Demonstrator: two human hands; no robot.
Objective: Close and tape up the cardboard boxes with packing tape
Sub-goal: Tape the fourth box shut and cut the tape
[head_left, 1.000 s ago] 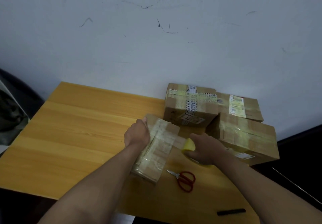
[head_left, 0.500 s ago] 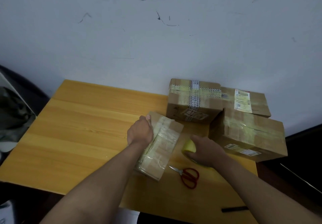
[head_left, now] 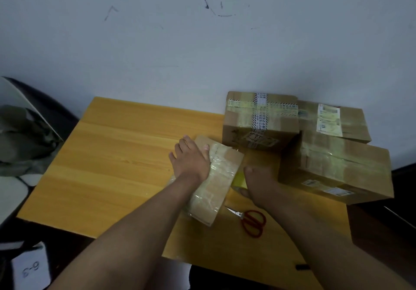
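The small, flat brown cardboard box (head_left: 212,180), wrapped in glossy clear tape, lay near the middle of the light wooden table (head_left: 108,161), angled away from the person. The left hand (head_left: 191,160) rested flat on the box's top left part, fingers spread and straight, thumb laid across the taped surface. The right hand (head_left: 261,187) was curled round the yellow roll of packing tape (head_left: 239,180), just beside the box's right edge; only a small part of the roll showed past the fingers. A pair of red-handled scissors (head_left: 251,221) lay on the table near the box's near right corner. Three larger taped brown cardboard boxes stood together at the table's far right: one with striped printed tape (head_left: 258,120), one bearing white labels (head_left: 333,120) behind, and a long one (head_left: 337,172) in front, near the right hand.
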